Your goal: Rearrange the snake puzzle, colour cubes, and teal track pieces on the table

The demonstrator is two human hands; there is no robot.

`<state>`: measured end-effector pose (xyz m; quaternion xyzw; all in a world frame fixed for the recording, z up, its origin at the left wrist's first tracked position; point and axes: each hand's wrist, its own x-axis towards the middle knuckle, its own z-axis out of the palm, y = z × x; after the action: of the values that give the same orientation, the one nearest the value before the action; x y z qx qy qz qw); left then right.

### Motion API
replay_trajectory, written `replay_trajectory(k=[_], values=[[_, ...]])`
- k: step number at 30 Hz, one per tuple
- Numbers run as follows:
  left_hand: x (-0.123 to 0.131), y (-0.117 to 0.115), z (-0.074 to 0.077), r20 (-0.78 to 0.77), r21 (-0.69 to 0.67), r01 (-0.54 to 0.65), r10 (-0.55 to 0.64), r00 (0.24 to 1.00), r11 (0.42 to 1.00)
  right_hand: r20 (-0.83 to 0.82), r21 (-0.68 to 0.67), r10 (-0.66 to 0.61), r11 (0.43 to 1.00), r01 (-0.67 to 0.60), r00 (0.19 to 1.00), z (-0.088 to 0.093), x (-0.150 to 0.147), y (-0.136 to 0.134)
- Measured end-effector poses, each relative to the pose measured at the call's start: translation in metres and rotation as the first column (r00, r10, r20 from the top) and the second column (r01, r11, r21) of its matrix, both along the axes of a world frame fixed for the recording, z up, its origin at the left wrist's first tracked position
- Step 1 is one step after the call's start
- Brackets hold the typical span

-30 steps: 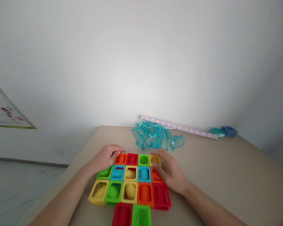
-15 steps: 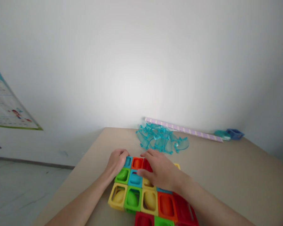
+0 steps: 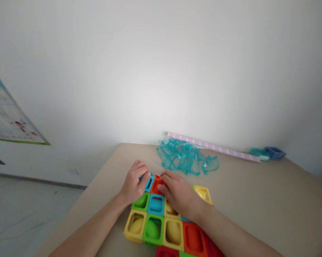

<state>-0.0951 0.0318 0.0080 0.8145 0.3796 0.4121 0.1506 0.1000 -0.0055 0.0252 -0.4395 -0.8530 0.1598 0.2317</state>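
Note:
A slab of joined colourful plastic cube blocks (image 3: pixel 153 228), with hollow, windowed faces in yellow, green, blue, orange and red, lies on the table before me. At its far left corner my left hand (image 3: pixel 134 184) is closed around a blue block (image 3: pixel 149 182), which tilts up at its far edge. Right beside it, my right hand (image 3: pixel 180 192) has its thumb and fingers bent round an orange block (image 3: pixel 156 186). The right palm and wrist hide several blocks behind and below them.
A heap of translucent teal curved plastic pieces (image 3: pixel 186 157) sits behind the slab. A lilac striped strip (image 3: pixel 214 147) lies along the white wall. At the back right are a blue block (image 3: pixel 275 153) and teal pieces (image 3: pixel 259 153). A poster (image 3: pixel 12 110) hangs on the left.
My left hand has shifted its grip onto the corner blue block, its thumb now on the near side. My right fingers have closed on the orange block. That far corner has tipped up.

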Motion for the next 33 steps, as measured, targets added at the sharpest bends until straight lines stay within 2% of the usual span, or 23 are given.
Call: replay_trajectory(k=[3, 5, 9, 13, 17, 20, 22, 24, 27, 29, 31, 33], values=[[-0.002, -0.002, -0.001, 0.039, 0.018, 0.026, -0.027, 0.999, 1.000, -0.001, 0.010, -0.017, 1.000, 0.017, 1.000, -0.004, -0.001, 0.004], [-0.002, -0.004, -0.001, 0.150, 0.022, 0.008, -0.011, 0.989, 1.000, 0.015, 0.024, -0.029, 0.999, 0.028, 0.999, -0.006, -0.001, 0.005], [-0.001, -0.007, 0.001, 0.389, -0.019, -0.072, 0.074, 0.918, 0.997, 0.041, 0.043, -0.053, 0.998, 0.051, 0.998, -0.008, 0.000, 0.004], [0.002, -0.009, 0.005, 0.422, -0.104, -0.065, 0.103, 0.901, 0.992, 0.030, 0.096, -0.034, 0.995, 0.031, 0.999, -0.007, 0.001, 0.002], [0.006, -0.008, 0.003, 0.427, -0.115, -0.089, 0.130, 0.895, 0.989, 0.071, 0.178, -0.052, 0.983, 0.039, 0.996, -0.003, 0.003, 0.001], [0.008, -0.006, 0.002, 0.501, -0.152, -0.157, 0.213, 0.839, 0.976, 0.123, 0.206, -0.053, 0.978, 0.027, 0.991, -0.002, 0.004, 0.001], [0.007, -0.005, 0.002, 0.540, -0.157, -0.165, 0.225, 0.811, 0.974, 0.124, 0.197, -0.040, 0.980, 0.015, 0.991, -0.002, 0.004, 0.000], [0.007, -0.005, 0.003, 0.502, -0.124, -0.115, 0.162, 0.850, 0.986, 0.050, 0.171, -0.058, 0.984, 0.048, 0.997, -0.001, 0.004, -0.002], [0.007, -0.007, 0.004, 0.372, -0.069, -0.007, 0.032, 0.928, 0.998, -0.170, 0.119, -0.108, 0.984, 0.129, 0.979, 0.000, 0.005, -0.005], [0.007, -0.008, 0.003, 0.307, -0.070, 0.067, -0.043, 0.951, 0.995, -0.266, 0.086, -0.091, 0.989, 0.118, 0.960, 0.000, 0.005, -0.006], [0.008, -0.008, 0.002, 0.276, -0.096, 0.141, -0.110, 0.955, 0.985, -0.271, 0.066, -0.037, 0.996, 0.057, 0.962, 0.000, 0.005, -0.007], [0.009, -0.007, 0.000, 0.315, -0.137, 0.179, -0.129, 0.940, 0.974, -0.244, 0.064, -0.003, 0.998, 0.019, 0.970, 0.000, 0.005, -0.007]])
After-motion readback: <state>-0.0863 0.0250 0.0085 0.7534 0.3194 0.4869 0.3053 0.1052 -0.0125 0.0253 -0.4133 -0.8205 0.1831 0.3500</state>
